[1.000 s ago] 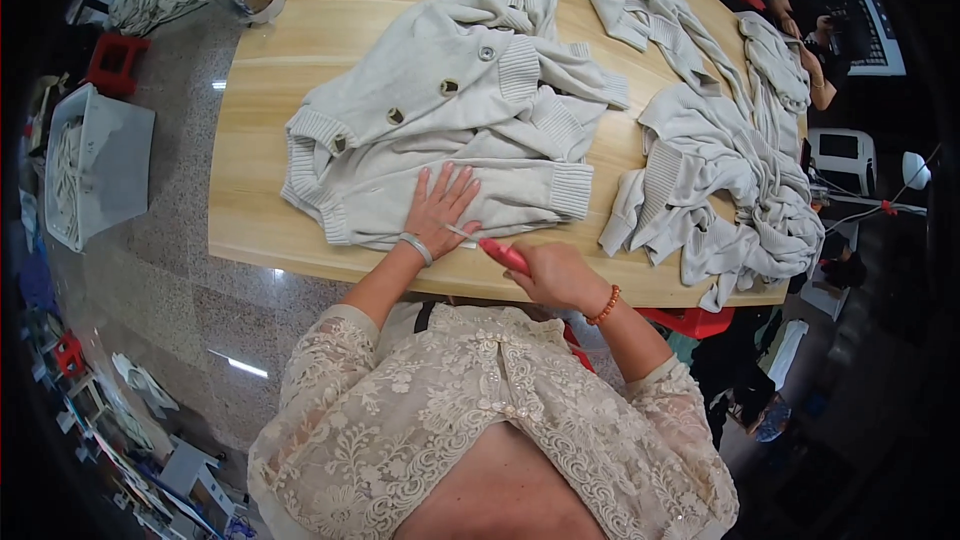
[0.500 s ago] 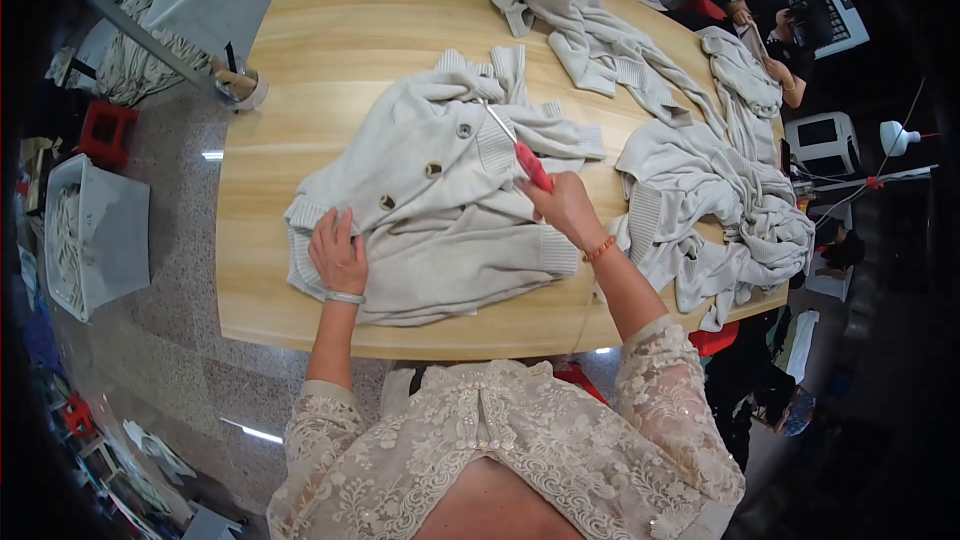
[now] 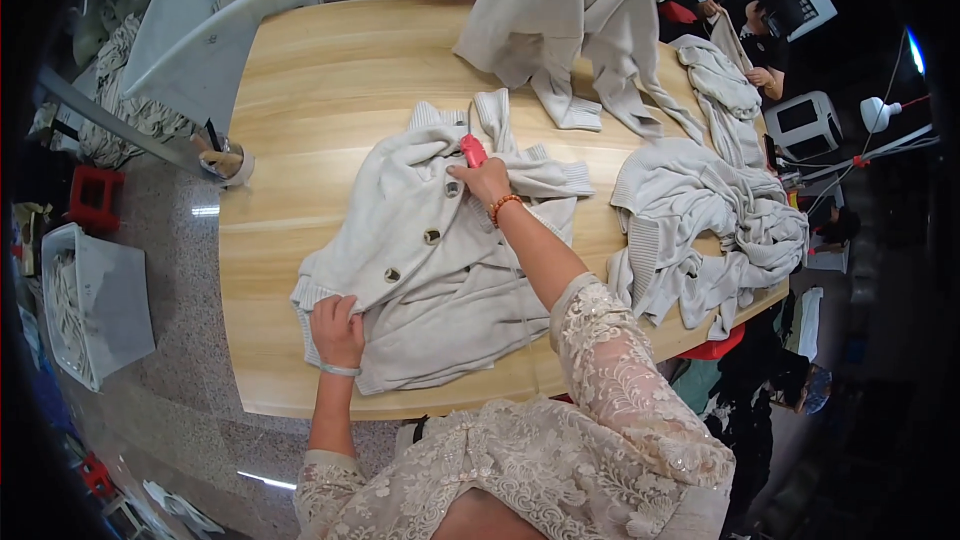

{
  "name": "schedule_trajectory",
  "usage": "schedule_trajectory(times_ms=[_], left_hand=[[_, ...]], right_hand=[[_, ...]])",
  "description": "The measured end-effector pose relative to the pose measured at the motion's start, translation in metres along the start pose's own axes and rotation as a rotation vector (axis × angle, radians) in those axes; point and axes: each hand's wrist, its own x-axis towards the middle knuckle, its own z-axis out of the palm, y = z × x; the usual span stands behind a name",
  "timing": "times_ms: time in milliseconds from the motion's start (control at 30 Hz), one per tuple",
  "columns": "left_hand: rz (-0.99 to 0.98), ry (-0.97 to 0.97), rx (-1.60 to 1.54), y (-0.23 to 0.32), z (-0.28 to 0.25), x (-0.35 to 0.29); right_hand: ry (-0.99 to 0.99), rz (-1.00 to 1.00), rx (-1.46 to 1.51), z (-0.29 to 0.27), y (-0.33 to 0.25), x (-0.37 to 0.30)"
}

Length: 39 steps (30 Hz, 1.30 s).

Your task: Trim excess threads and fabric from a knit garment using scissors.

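A light beige ribbed cardigan (image 3: 385,195) with a row of dark buttons lies spread in front of me. My left hand (image 3: 338,330) has its fingers curled on the ribbed hem at the near left corner, gripping the knit. Over the upper button band, my right hand (image 3: 482,183) is closed round a red-handled tool (image 3: 472,149). The tool points away from me, close to the cardigan's collar. Its thin metal end can barely be made out now, and I cannot tell its exact kind.
More beige knitwear (image 3: 690,210) is heaped on the right of the wooden table (image 3: 280,340). Another beige garment (image 3: 540,20) hangs over the far edge. A cup of tools (image 3: 232,165) sits at the left edge. White bins (image 3: 110,310) with cloth stand on the floor. A person works at far right.
My right hand has moved left and away from me with the red-handled tool. My left fingers, flatter before, are now curled on the hem. The garment at the far edge has been lifted.
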Motion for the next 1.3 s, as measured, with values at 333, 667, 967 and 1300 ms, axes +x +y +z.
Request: schedule_trajectory(times_ms=[333, 667, 967, 1300], left_hand=[[0.032, 0.197, -0.051, 0.037, -0.064, -0.001], [-0.098, -0.244, -0.071, 0.032, 0.007, -0.074], [-0.329, -0.244, -0.370, 0.016, 0.019, -0.073], [-0.503, -0.374, -0.564, -0.008, 0.017, -0.069]], right_hand=[[-0.156, -0.176, 0.368, -0.123, -0.042, -0.081], [0.010, -0.363, -0.924, -0.206, 0.110, -0.222], [-0.525, -0.615, -0.571, -0.156, 0.075, -0.262], [-0.869, -0.708, -0.630, -0.079, 0.054, -0.257]])
